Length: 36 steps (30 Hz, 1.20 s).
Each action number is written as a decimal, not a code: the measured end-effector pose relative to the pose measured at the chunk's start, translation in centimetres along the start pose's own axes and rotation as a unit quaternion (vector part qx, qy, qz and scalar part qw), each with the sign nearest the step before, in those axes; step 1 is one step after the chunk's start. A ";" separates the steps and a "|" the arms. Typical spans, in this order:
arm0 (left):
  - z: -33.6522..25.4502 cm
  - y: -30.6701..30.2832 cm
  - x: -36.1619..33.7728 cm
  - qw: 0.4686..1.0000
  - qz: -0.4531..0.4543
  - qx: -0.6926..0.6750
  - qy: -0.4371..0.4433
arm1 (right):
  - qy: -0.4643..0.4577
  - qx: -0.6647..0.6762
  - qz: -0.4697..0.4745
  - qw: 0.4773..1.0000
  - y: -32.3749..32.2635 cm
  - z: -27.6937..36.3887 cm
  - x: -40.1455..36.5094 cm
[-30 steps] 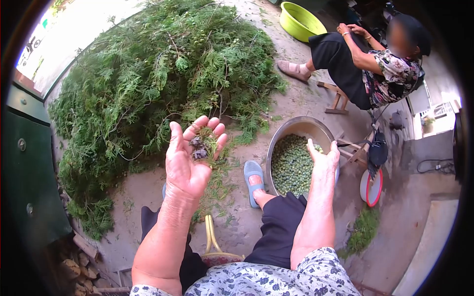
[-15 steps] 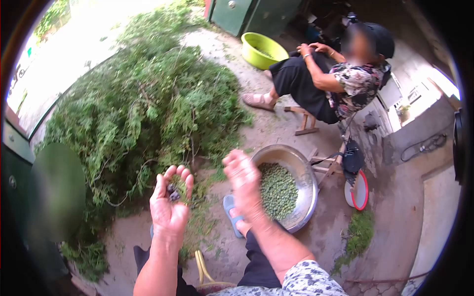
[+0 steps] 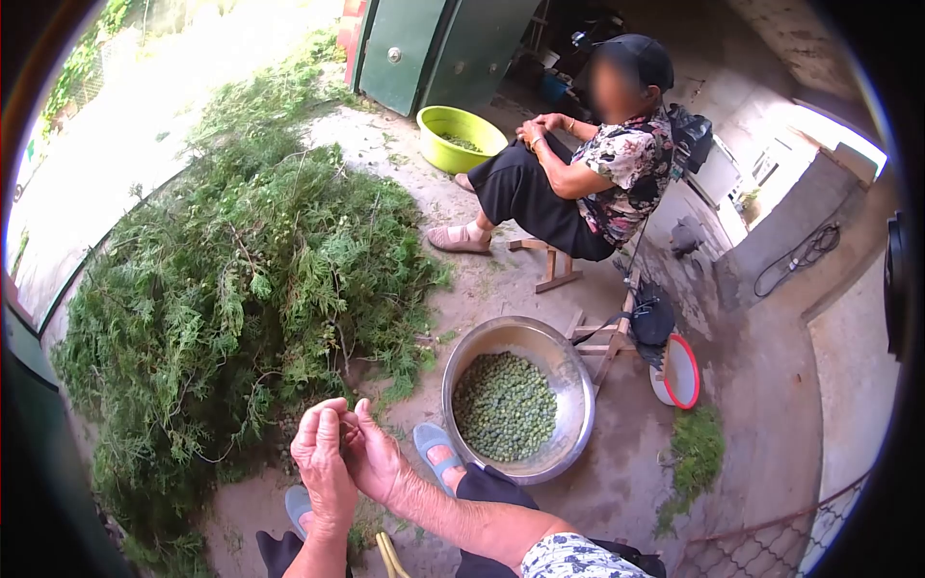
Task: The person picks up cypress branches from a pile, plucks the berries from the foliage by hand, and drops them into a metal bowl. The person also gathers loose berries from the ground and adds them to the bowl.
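Observation:
My left hand [image 3: 324, 464] is raised in front of the heap of green branches [image 3: 241, 289], its fingers curled together. Against it rests my right hand [image 3: 376, 458], fingers bent toward the left palm and thumb pointing up. A small dark bit shows between the two hands, too hidden to make out. Right of them a wide metal basin [image 3: 578, 400] stands on the ground, with many small round green fruits [image 3: 506, 405] inside.
Another person [image 3: 617, 173] sits on a low wooden stool [image 3: 554, 265], hands together over the knees. Near them are a yellow-green tub [image 3: 438, 149], a dark bag [image 3: 652, 313] and a red-rimmed white bucket [image 3: 682, 371]. Green sprigs [image 3: 696, 458] lie at the right.
My right hand has moved left and down from near the basin to meet my left hand. Both hands now sit lower, and the view has shifted.

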<state>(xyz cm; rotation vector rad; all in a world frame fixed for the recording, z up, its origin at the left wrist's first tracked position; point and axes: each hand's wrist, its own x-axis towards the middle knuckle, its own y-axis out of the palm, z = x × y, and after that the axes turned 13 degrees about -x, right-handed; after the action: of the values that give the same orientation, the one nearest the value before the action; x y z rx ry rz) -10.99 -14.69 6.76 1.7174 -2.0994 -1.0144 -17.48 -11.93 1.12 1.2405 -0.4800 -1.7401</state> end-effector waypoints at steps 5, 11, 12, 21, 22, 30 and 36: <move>0.7 -0.4 -0.2 0.977 0.046 0.175 0.113 | 0.006 0.001 0.055 0.998 0.4 0.2 0.1; 1.6 -1.2 0.0 0.910 0.104 0.324 0.236 | -0.037 -0.005 0.056 0.998 1.6 -0.4 -0.4; 2.1 -1.3 -0.1 0.910 0.105 0.324 0.236 | -0.047 -0.008 0.055 0.997 1.8 -0.4 -0.5; 2.5 -1.4 -0.1 0.857 0.139 0.457 0.193 | -0.121 0.099 0.125 0.980 0.4 -2.3 0.5; 2.3 -1.3 -0.2 0.857 0.138 0.459 0.192 | -0.136 0.149 0.139 0.969 -0.9 -3.4 1.4; 1.7 -0.7 -0.4 0.818 0.139 0.515 0.214 | -0.138 -0.177 0.165 0.960 -0.4 -0.3 -0.2; 1.0 -0.1 -0.6 0.843 0.152 0.451 0.252 | -0.082 -0.121 0.119 0.982 -1.3 -0.6 0.2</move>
<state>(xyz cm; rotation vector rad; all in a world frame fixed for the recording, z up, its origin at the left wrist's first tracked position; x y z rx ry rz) -11.33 -13.83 6.13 1.5912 -2.4693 0.5964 -17.51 -11.37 -0.21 0.8363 -0.4751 -1.6469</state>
